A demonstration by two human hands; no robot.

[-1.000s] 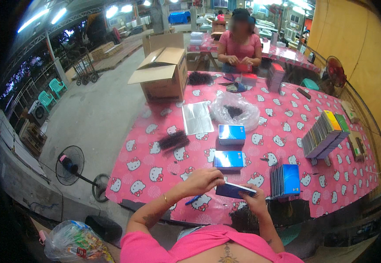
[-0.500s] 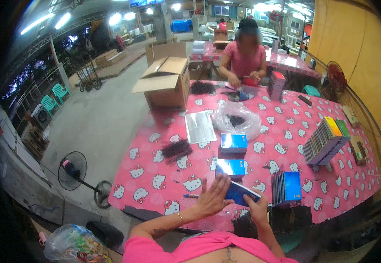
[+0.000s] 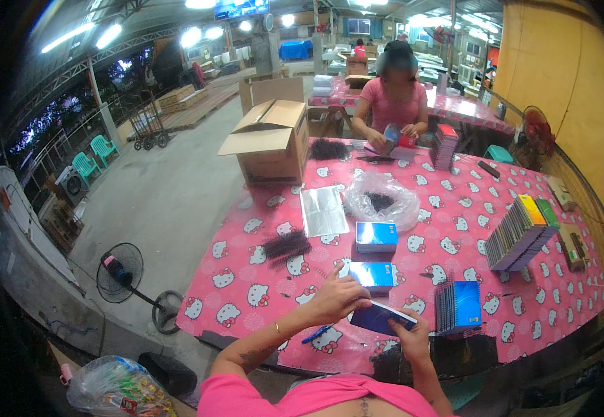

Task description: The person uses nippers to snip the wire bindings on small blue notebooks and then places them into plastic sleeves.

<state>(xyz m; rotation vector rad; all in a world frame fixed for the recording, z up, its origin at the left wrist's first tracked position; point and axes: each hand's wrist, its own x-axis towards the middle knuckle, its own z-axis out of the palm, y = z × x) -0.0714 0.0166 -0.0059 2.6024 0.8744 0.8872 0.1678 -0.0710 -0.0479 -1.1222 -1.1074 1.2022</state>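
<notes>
A dark blue notebook (image 3: 377, 320) lies tilted in my right hand (image 3: 413, 335), its thumb on top and its fingers underneath. My left hand (image 3: 347, 293) is at the notebook's left end, fingers curled and pinched together, index finger raised. A thin spiral coil (image 3: 321, 272) shows faintly beside that finger; I cannot make out whether the hand holds it. Just beyond stand two blue stacks of notebooks, a nearer stack (image 3: 373, 276) and a farther stack (image 3: 376, 236). Right of my right hand is a row of spiral-bound blue notebooks (image 3: 458, 307). A blue pen (image 3: 317, 334) lies near my left wrist.
Black coils (image 3: 286, 247) are piled on the pink patterned table (image 3: 246, 274). A clear bag (image 3: 403, 203), a silvery sheet (image 3: 323, 210) and an open carton (image 3: 272, 149) lie farther off. Tall notebook stacks (image 3: 517, 236) stand right. Across the table, a person (image 3: 392, 97) handles notebooks.
My left hand has gone from lying flat across the notebook to a pinch at its left end. The pen has shifted slightly nearer me. The person opposite has raised a blue item.
</notes>
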